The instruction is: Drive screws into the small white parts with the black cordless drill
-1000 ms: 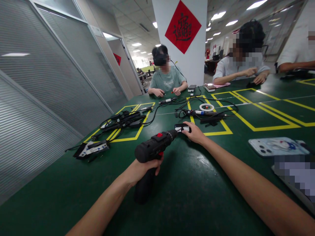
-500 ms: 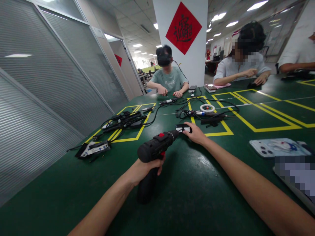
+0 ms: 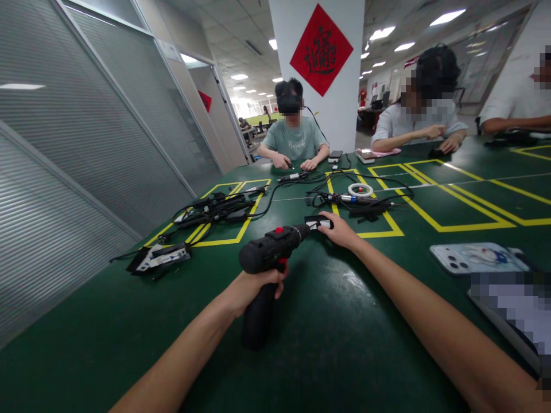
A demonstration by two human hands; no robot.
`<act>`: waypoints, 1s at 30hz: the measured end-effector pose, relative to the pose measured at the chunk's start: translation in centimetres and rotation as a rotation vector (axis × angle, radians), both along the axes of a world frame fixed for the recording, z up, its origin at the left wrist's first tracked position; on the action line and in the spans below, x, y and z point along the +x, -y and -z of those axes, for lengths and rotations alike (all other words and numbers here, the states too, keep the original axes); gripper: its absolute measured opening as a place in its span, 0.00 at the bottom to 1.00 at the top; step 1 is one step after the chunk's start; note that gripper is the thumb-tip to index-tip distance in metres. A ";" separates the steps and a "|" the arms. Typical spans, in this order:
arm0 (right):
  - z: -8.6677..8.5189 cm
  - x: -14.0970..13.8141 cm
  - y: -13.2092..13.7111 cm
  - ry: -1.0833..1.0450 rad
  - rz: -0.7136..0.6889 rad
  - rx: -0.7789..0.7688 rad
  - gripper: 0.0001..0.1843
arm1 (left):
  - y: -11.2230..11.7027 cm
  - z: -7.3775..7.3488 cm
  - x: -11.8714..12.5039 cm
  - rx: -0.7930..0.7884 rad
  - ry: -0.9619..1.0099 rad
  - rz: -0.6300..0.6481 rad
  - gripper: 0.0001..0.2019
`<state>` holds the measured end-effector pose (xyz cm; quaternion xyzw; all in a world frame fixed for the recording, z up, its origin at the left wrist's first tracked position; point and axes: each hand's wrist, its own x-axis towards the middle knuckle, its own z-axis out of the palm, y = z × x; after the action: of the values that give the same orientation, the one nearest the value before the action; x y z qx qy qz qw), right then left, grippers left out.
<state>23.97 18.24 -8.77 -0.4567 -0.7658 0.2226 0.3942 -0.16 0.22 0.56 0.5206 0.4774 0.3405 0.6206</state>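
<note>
The left hand (image 3: 257, 282) grips the drill (image 3: 263, 251); the right hand (image 3: 338, 229) holds the case (image 3: 315, 224) in front of it, contact unclear. Driving or drilling seems in hand, calling for firm bracing and straight alignment. Beyond, cables (image 3: 221, 211) lie on the counter (image 3: 344, 338).

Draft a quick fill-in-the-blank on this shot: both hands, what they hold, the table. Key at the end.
1. The left hand holds a black drill with a ____ button on top.
2. The right hand holds a small block coloured black and ____.
3. The tape marking out rectangles on the green table is ____.
4. Of the wearer's two arms, the phone lies nearer the ____ one.

Missing words: red; white; yellow; right.
</note>
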 end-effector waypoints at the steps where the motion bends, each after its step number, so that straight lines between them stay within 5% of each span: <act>1: 0.0 0.0 0.0 0.000 -0.005 0.003 0.24 | -0.1 0.1 -0.1 -0.010 0.011 -0.007 0.10; 30: 0.7 0.1 -0.3 -0.026 -0.002 0.047 0.24 | -0.3 -0.1 -0.3 -0.098 0.171 -0.040 0.13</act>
<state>24.05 18.52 -9.43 -0.4438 -0.7659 0.2110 0.4146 -0.43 0.48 0.67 0.4489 0.4492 0.3721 0.6769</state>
